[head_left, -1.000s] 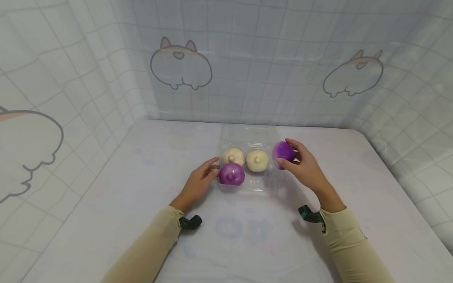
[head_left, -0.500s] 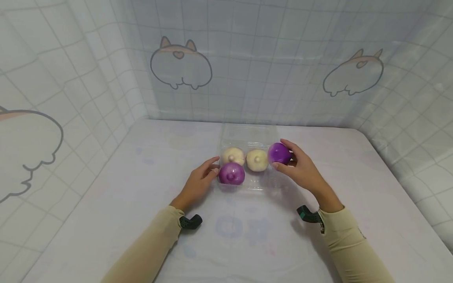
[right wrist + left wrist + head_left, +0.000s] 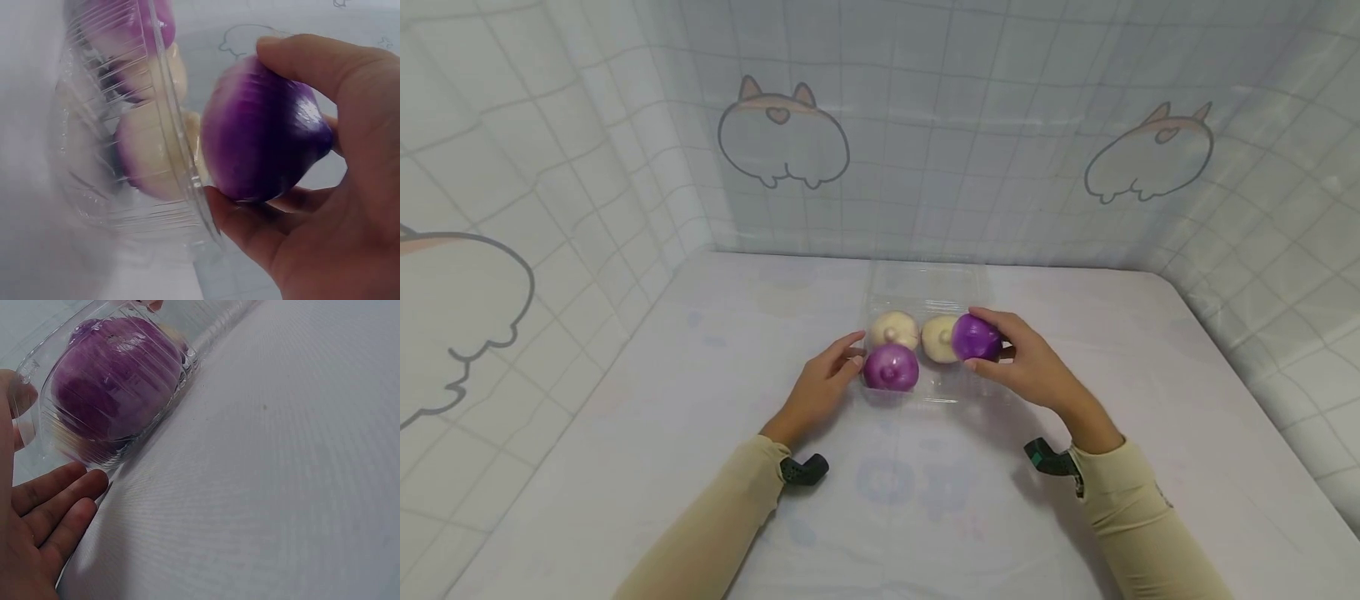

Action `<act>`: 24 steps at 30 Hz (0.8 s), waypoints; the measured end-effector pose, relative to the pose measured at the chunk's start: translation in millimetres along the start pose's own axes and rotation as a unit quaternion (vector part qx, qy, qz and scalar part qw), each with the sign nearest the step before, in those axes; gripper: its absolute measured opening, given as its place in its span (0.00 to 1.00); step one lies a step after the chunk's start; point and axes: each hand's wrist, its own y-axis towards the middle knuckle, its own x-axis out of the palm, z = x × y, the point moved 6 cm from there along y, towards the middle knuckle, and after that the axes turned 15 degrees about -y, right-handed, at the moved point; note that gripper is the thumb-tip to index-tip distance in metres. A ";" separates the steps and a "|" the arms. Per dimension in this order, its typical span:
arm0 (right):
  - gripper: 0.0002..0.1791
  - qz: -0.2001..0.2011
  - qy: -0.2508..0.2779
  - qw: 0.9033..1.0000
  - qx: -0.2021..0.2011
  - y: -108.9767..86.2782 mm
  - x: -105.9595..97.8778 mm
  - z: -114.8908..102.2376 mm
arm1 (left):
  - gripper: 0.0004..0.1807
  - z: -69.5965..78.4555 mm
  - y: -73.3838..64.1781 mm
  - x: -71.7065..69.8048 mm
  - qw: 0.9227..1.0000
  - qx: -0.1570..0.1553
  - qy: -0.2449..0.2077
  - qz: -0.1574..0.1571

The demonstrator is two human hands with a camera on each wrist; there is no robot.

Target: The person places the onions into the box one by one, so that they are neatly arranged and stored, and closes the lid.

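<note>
My right hand holds a purple onion between thumb and fingers, tilted, above the right side of a clear plastic box. In the right wrist view that onion is beside the box's rim. Inside the box sit a purple onion at front left and two cream-coloured onions behind and to the right. The held onion partly hides the right cream one. My left hand rests at the box's left side. Its lower fingers are fairly straight in the left wrist view.
The box's clear lid lies folded back toward the far edge of the white-covered table. A checked curtain with animal drawings stands behind and on both sides. A dark wrist camera sticks out from each sleeve.
My right hand has carried the purple onion left and slightly down, from beside the box to over its right side, now overlapping a cream onion. The left hand stays in place.
</note>
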 end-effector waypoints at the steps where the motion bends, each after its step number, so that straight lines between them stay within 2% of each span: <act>1: 0.43 -0.006 0.001 1.000 0.001 -0.1 0.7 -0.6 | 0.25 0.2 -0.1 -0.1 1.000 0.001 0.000 0.000; 7: 0.43 -0.023 0.005 1.000 0.005 -1.0 3.1 -1.5 | 0.25 0.6 -0.1 -0.4 1.000 0.002 -0.001 0.001; 17: 0.37 -0.036 -0.001 0.999 -0.006 -1.0 5.8 0.2 | 0.25 0.9 0.9 -0.3 1.000 0.000 0.004 0.000; 24: 0.41 -0.053 0.002 0.999 -0.005 -1.3 9.6 -2.6 | 0.25 1.7 0.7 -0.3 1.000 0.004 0.004 0.002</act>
